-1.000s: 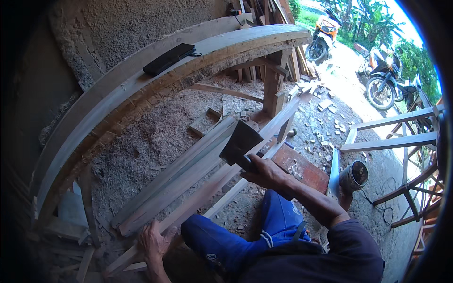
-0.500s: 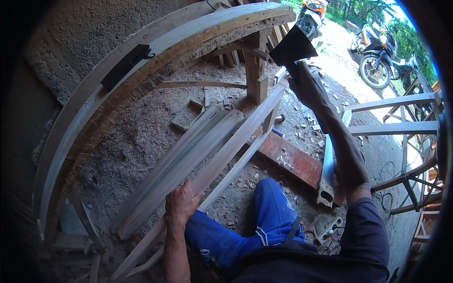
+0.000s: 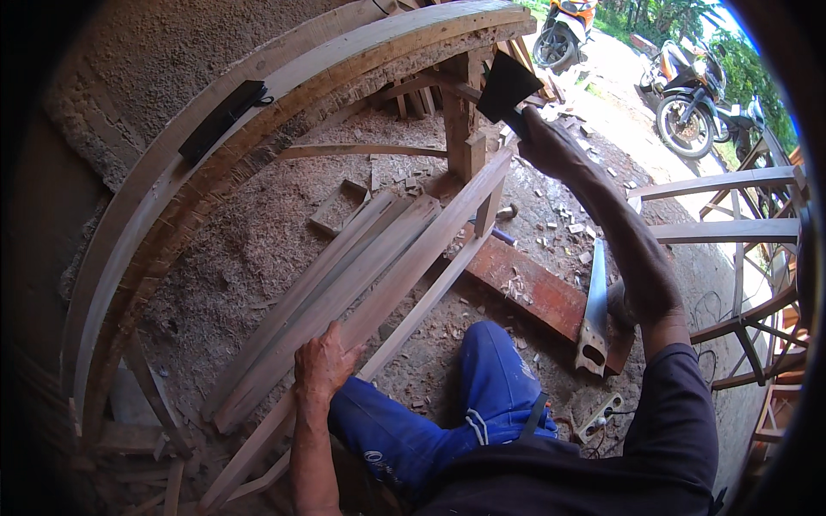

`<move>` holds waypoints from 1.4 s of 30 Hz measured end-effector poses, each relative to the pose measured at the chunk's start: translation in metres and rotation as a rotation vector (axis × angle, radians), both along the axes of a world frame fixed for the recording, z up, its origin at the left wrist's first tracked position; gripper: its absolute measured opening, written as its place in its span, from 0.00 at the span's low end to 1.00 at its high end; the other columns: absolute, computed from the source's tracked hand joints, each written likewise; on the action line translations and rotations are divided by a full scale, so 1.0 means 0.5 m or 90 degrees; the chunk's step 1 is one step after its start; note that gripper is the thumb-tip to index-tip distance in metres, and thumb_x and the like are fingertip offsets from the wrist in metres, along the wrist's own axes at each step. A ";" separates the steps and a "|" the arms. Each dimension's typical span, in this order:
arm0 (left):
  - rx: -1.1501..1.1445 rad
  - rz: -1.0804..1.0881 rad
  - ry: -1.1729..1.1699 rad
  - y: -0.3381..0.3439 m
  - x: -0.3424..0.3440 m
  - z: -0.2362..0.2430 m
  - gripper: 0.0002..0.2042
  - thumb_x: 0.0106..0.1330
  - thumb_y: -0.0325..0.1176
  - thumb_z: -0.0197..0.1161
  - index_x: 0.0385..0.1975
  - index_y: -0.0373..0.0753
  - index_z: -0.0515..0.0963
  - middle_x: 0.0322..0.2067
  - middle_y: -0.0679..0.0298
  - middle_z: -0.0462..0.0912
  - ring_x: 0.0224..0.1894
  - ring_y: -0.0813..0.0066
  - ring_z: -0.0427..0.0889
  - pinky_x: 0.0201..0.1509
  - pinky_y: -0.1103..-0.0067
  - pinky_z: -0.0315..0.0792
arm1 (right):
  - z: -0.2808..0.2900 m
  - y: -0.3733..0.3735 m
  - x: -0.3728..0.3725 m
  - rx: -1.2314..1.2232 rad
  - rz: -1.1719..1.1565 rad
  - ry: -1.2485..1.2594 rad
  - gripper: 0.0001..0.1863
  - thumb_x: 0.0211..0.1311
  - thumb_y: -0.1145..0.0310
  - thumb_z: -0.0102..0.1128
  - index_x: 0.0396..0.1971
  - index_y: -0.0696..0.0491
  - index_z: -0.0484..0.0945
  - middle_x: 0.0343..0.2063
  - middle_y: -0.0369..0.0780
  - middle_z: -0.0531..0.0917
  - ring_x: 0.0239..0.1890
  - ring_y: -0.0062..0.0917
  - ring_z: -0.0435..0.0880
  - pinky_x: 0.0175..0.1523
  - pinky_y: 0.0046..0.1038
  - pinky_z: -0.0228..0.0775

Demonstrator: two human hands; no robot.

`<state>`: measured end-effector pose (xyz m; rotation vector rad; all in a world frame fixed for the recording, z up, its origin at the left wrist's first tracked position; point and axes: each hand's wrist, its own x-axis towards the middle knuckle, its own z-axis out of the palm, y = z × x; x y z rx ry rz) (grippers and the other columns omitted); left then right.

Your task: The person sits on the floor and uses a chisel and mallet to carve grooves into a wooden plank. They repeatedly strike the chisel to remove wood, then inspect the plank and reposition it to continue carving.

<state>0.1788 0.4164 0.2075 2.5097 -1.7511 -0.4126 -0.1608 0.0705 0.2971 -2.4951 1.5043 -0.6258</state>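
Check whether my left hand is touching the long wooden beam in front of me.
Touching: the head view shows the left hand laid over the long wooden beam.

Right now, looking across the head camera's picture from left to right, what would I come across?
Black pouch → left hand → dark broad-bladed tool → handsaw → pale wooden frame at the right.

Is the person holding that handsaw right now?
No, the handsaw lies apart from both hands: the right hand grips a dark-bladed tool, the left hand a wooden beam.
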 end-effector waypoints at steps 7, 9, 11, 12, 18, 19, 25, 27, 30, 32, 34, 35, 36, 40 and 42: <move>-0.005 -0.032 0.010 -0.003 -0.024 -0.011 0.24 0.61 0.49 0.73 0.44 0.35 0.75 0.34 0.41 0.86 0.42 0.37 0.85 0.46 0.52 0.77 | -0.130 -0.029 -0.030 -0.051 -0.003 0.002 0.17 0.61 0.76 0.50 0.50 0.60 0.66 0.28 0.62 0.83 0.37 0.56 0.87 0.42 0.52 0.77; -0.019 -0.030 -0.007 -0.004 -0.008 -0.006 0.23 0.61 0.48 0.73 0.43 0.35 0.75 0.34 0.42 0.86 0.42 0.38 0.85 0.46 0.53 0.77 | -0.221 -0.035 -0.012 0.044 -0.039 0.085 0.19 0.60 0.79 0.48 0.52 0.60 0.66 0.33 0.61 0.84 0.39 0.54 0.87 0.44 0.51 0.77; -0.028 -0.021 0.012 -0.008 0.001 -0.010 0.23 0.61 0.48 0.73 0.43 0.35 0.75 0.33 0.43 0.86 0.41 0.38 0.86 0.45 0.53 0.78 | -0.189 -0.011 0.011 0.118 -0.042 0.115 0.17 0.58 0.81 0.51 0.48 0.60 0.68 0.34 0.58 0.84 0.40 0.52 0.87 0.41 0.50 0.77; -0.018 -0.027 0.022 -0.001 0.006 -0.017 0.23 0.61 0.48 0.73 0.43 0.35 0.75 0.33 0.43 0.86 0.41 0.39 0.86 0.45 0.54 0.78 | -0.199 -0.010 0.014 0.099 -0.022 0.103 0.17 0.57 0.81 0.51 0.48 0.61 0.68 0.33 0.58 0.84 0.39 0.52 0.87 0.40 0.50 0.76; -0.034 -0.080 0.032 0.055 0.032 -0.030 0.22 0.61 0.47 0.73 0.42 0.35 0.75 0.30 0.44 0.86 0.39 0.40 0.86 0.43 0.55 0.78 | -0.190 0.023 -0.001 0.084 0.018 0.130 0.16 0.58 0.79 0.50 0.47 0.62 0.67 0.29 0.57 0.83 0.36 0.53 0.86 0.38 0.50 0.74; -0.028 -0.075 0.033 0.065 0.035 -0.029 0.22 0.61 0.48 0.73 0.42 0.36 0.75 0.31 0.44 0.86 0.39 0.40 0.86 0.44 0.55 0.78 | -0.188 0.039 -0.005 0.097 0.017 0.121 0.16 0.58 0.79 0.51 0.47 0.62 0.66 0.28 0.57 0.83 0.35 0.53 0.86 0.37 0.50 0.74; -0.012 -0.042 0.013 0.071 0.030 -0.017 0.22 0.62 0.48 0.72 0.43 0.37 0.74 0.32 0.43 0.86 0.40 0.38 0.86 0.44 0.53 0.78 | -0.191 0.048 -0.032 0.084 0.051 0.102 0.18 0.57 0.77 0.52 0.48 0.61 0.64 0.25 0.55 0.81 0.32 0.53 0.84 0.34 0.51 0.71; -0.008 -0.030 0.016 0.076 0.028 -0.012 0.23 0.60 0.47 0.74 0.42 0.35 0.73 0.32 0.41 0.86 0.40 0.37 0.85 0.45 0.53 0.77 | -0.146 0.032 -0.032 0.069 0.069 0.101 0.20 0.57 0.76 0.56 0.49 0.60 0.64 0.26 0.55 0.81 0.33 0.53 0.84 0.37 0.50 0.71; 0.002 -0.007 0.009 0.087 0.015 -0.003 0.23 0.60 0.47 0.74 0.42 0.35 0.73 0.34 0.41 0.86 0.40 0.37 0.85 0.45 0.53 0.77 | -0.015 0.029 -0.034 -0.057 0.011 -0.007 0.19 0.58 0.75 0.59 0.46 0.58 0.63 0.28 0.55 0.81 0.33 0.51 0.83 0.38 0.50 0.70; 0.006 -0.011 0.003 0.093 0.016 -0.007 0.22 0.62 0.48 0.72 0.43 0.37 0.73 0.33 0.43 0.86 0.40 0.39 0.86 0.44 0.53 0.78 | 0.067 0.027 -0.040 -0.177 -0.027 -0.141 0.19 0.61 0.70 0.62 0.46 0.56 0.64 0.27 0.51 0.81 0.29 0.45 0.84 0.34 0.43 0.73; 0.006 -0.014 -0.003 0.089 0.016 -0.009 0.21 0.63 0.48 0.71 0.43 0.38 0.74 0.32 0.44 0.86 0.39 0.40 0.86 0.43 0.53 0.78 | 0.094 0.027 -0.033 -0.221 -0.068 -0.225 0.19 0.61 0.70 0.63 0.46 0.55 0.64 0.27 0.51 0.82 0.28 0.46 0.85 0.31 0.43 0.76; 0.008 -0.011 -0.006 0.091 0.015 -0.010 0.21 0.63 0.48 0.71 0.43 0.38 0.74 0.31 0.45 0.86 0.39 0.40 0.86 0.43 0.53 0.78 | 0.084 0.041 -0.019 -0.225 -0.078 -0.265 0.19 0.61 0.71 0.63 0.46 0.55 0.64 0.27 0.53 0.82 0.28 0.47 0.86 0.31 0.44 0.76; 0.008 -0.011 -0.009 0.091 0.011 -0.010 0.21 0.63 0.48 0.71 0.42 0.38 0.74 0.31 0.45 0.86 0.38 0.40 0.86 0.43 0.53 0.78 | 0.016 0.046 -0.010 -0.217 -0.089 -0.223 0.18 0.61 0.72 0.61 0.47 0.56 0.64 0.27 0.56 0.82 0.28 0.50 0.86 0.32 0.48 0.77; -0.015 -0.014 0.001 0.059 0.001 -0.008 0.22 0.62 0.48 0.71 0.42 0.37 0.73 0.31 0.44 0.86 0.39 0.39 0.86 0.43 0.53 0.78 | -0.218 0.010 -0.054 0.049 0.010 0.112 0.15 0.57 0.80 0.52 0.45 0.60 0.64 0.24 0.60 0.81 0.30 0.56 0.86 0.33 0.52 0.74; 0.001 -0.005 0.024 0.063 0.015 -0.006 0.23 0.61 0.47 0.73 0.42 0.35 0.74 0.34 0.41 0.86 0.40 0.36 0.85 0.44 0.53 0.77 | -0.184 0.035 -0.029 0.082 0.006 0.129 0.14 0.57 0.80 0.53 0.43 0.60 0.65 0.24 0.59 0.81 0.30 0.54 0.86 0.32 0.51 0.72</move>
